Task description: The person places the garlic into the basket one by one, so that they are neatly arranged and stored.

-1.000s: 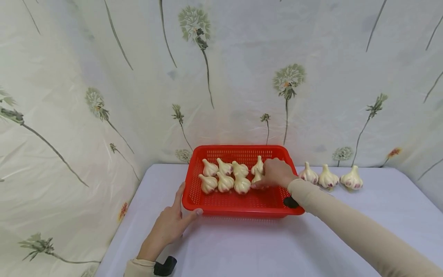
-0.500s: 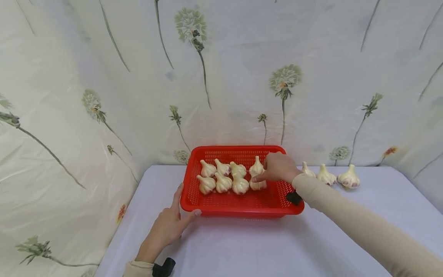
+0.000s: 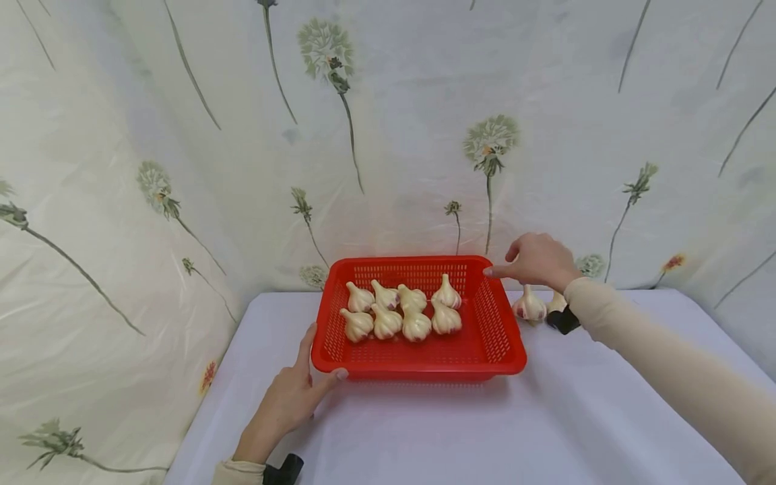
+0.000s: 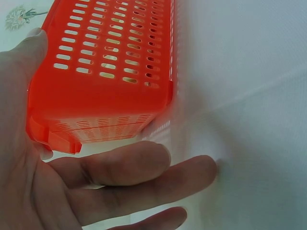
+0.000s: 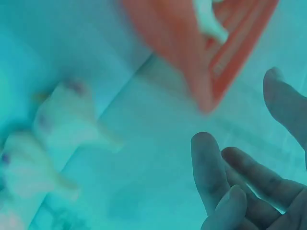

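Observation:
A red perforated plastic basket (image 3: 418, 368) holds several garlic bulbs (image 3: 446, 318) in two rows toward its left and middle. My left hand (image 3: 286, 397) spans the front left corner, its thumb and index finger touching the rim. In the left wrist view its other fingers (image 4: 144, 191) extend free below the basket. Raised beside the back right corner is my right hand (image 3: 539, 259), holding nothing, thumb and fingers apart. Just beyond it on the table stand garlic bulbs (image 3: 529, 306), partly hidden by the wrist; they look blurred in the right wrist view.
A white cloth covers the table (image 3: 412, 431) under the basket. Behind and to the left hangs a pale curtain (image 3: 400, 135) printed with dandelions. A black wrist camera (image 3: 565, 320) sits on the right wrist, near the loose bulbs.
My right hand has let go of a garlic bulb in the front row of the basket, then lifted and moved right, past the rim. My left hand has stayed at the corner.

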`<control>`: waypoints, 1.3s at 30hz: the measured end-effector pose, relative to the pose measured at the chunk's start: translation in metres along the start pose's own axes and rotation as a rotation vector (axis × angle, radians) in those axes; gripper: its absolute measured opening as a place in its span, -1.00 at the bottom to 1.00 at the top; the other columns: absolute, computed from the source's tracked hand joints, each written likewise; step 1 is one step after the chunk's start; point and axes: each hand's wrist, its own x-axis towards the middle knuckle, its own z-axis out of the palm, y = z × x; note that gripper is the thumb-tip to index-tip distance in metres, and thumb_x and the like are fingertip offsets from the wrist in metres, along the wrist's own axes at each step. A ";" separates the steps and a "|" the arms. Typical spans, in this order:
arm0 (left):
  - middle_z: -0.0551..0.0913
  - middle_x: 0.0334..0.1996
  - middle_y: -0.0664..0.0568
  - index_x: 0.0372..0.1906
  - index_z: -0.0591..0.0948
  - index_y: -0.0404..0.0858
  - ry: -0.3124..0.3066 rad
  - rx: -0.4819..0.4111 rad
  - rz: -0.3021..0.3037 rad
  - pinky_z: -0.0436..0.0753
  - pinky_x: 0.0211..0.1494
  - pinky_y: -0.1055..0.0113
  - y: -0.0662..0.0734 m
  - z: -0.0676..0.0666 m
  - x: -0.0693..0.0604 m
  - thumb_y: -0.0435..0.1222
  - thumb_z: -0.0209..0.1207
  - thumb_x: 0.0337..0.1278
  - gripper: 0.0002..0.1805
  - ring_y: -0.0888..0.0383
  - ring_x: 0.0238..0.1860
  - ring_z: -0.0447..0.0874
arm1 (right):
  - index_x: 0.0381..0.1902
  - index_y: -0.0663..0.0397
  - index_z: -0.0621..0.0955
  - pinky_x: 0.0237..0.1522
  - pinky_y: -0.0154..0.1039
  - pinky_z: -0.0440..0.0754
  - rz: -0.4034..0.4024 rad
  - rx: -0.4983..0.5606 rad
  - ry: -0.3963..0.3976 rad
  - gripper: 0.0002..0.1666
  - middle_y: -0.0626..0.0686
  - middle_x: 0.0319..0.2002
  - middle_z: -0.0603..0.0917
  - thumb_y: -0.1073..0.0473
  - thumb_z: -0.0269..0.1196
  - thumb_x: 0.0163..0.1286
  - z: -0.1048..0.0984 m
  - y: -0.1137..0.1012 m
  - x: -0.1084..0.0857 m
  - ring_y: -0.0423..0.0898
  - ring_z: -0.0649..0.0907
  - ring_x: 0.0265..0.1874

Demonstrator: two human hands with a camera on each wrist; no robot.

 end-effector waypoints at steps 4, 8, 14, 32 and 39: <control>0.53 -0.68 0.03 0.74 -0.12 0.17 -0.007 -0.002 -0.010 0.37 -0.58 0.32 0.000 0.000 0.000 0.39 0.25 0.21 0.18 0.12 -0.67 0.47 | 0.09 0.38 0.68 -0.43 -0.04 0.71 0.036 -0.003 -0.015 -0.14 0.10 -0.39 0.82 -0.36 0.43 0.31 -0.012 0.028 -0.003 -0.04 0.77 -0.46; 0.53 -0.68 0.03 0.75 -0.13 0.16 -0.009 -0.003 -0.010 0.37 -0.58 0.31 0.001 0.000 0.000 0.40 0.25 0.21 0.19 0.12 -0.67 0.47 | 0.14 0.45 0.64 -0.40 -0.03 0.74 0.043 0.006 -0.045 -0.13 0.16 -0.34 0.83 -0.30 0.45 0.33 -0.010 0.051 -0.007 0.02 0.81 -0.44; 0.53 -0.68 0.03 0.75 -0.12 0.16 -0.006 -0.003 -0.010 0.36 -0.58 0.32 0.001 0.000 -0.001 0.44 0.23 0.18 0.20 0.13 -0.67 0.47 | 0.18 0.49 0.61 -0.36 -0.04 0.76 0.038 0.024 -0.098 -0.14 0.29 -0.20 0.81 -0.20 0.49 0.31 0.012 0.073 -0.010 -0.02 0.77 -0.46; 0.53 -0.68 0.04 0.75 -0.13 0.16 -0.007 -0.001 0.000 0.35 -0.58 0.32 0.000 0.001 0.000 0.45 0.21 0.19 0.20 0.13 -0.68 0.46 | 0.20 0.48 0.59 -0.38 -0.14 0.70 -0.013 0.003 -0.115 -0.26 0.20 -0.29 0.79 -0.04 0.48 0.36 0.062 0.095 -0.013 -0.05 0.68 -0.46; 0.52 -0.69 0.03 0.75 -0.13 0.16 -0.005 -0.003 0.004 0.35 -0.58 0.32 0.000 0.001 0.000 0.42 0.23 0.20 0.20 0.14 -0.68 0.46 | 0.23 0.45 0.54 -0.48 -0.20 0.65 0.004 0.027 -0.126 -0.28 0.09 -0.41 0.76 -0.03 0.45 0.40 0.071 0.099 -0.013 -0.11 0.67 -0.58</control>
